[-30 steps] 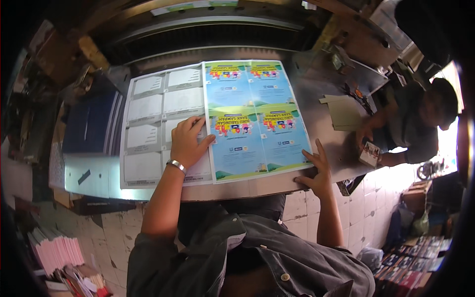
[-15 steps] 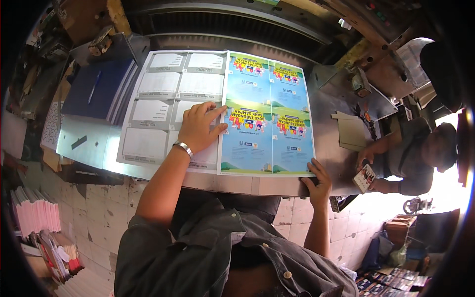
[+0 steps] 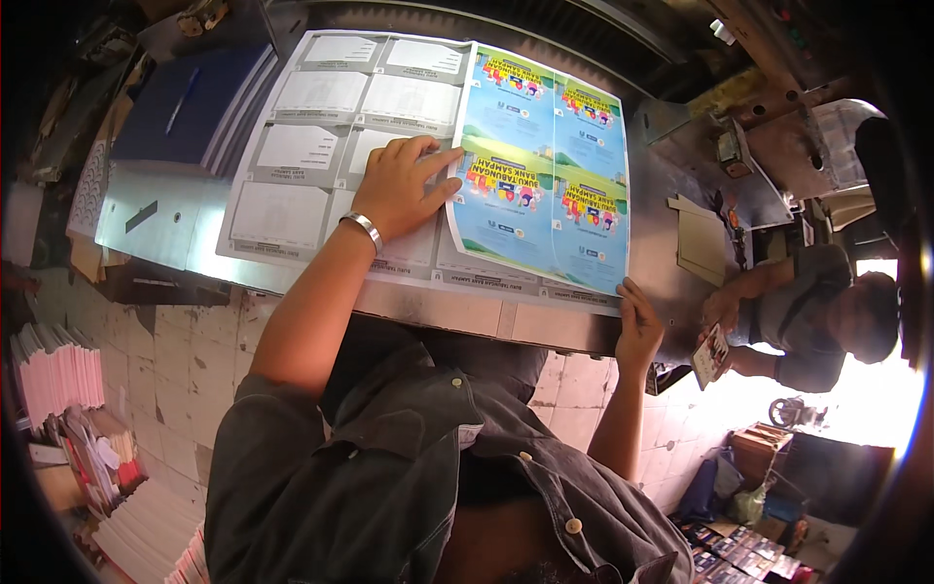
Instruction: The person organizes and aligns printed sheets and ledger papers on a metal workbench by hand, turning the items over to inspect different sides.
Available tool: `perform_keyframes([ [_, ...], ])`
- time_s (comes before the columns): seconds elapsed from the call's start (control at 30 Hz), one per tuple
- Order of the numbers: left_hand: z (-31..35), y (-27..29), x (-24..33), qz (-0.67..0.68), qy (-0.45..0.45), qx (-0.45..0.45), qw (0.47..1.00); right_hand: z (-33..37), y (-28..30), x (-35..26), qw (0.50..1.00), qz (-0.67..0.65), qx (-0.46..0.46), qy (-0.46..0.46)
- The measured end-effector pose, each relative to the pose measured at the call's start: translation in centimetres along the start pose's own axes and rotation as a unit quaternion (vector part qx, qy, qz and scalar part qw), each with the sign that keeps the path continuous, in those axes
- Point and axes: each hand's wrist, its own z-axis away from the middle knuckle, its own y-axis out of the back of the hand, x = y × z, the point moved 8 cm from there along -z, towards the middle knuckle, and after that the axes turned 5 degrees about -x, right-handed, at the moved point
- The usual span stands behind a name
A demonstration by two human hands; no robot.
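On the metal worktop lies a colourful blue-and-green printed sheet (image 3: 520,224), divided into panels with cartoon figures. Its near edge is raised and slightly curved, and grey-and-white printing shows beneath. To its left spreads a grey-and-white printed sheet (image 3: 302,146) with blank boxes. My left hand (image 3: 399,190), with a silver band at the wrist, rests on the grey sheet; its spread fingertips touch the colourful sheet's left edge. At the near right corner, my right hand (image 3: 639,321) pinches the colourful sheet between thumb and fingers.
A dark blue stack (image 3: 185,112) with a blue pen on it lies at the left. Beige cardboard pieces (image 3: 700,243) are to the right. Beyond them another person's hand (image 3: 722,307) holds a small printed item (image 3: 710,357). Pink-edged paper stacks (image 3: 58,370) stand at lower left.
My right hand has lifted the colourful sheet's near edge, uncovering grey printing below. My left hand stays at its left edge. The whole view has shifted, so the worktop appears higher.
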Motion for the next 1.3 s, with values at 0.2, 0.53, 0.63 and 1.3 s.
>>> perform_keyframes([
  [0.2, 0.1, -0.3, 0.1, -0.003, 0.005, -0.001, 1.0, 0.3, 0.0, -0.2, 1.0, 0.005, -0.003, 0.009],
  [0.53, 0.0, -0.4, 0.1, -0.006, 0.022, -0.025, 0.999, 0.7, -0.2, -0.8, 0.997, 0.053, -0.048, 0.04],
  [0.63, 0.1, -0.5, 0.1, -0.012, 0.02, -0.017, 1.0, 0.7, -0.3, -0.6, 0.998, 0.038, -0.048, 0.032],
  [1.3, 0.0, -0.6, -0.1, -0.022, 0.029, -0.024, 0.999, 0.7, -0.2, 0.4, 0.999, -0.001, -0.033, 0.026],
])
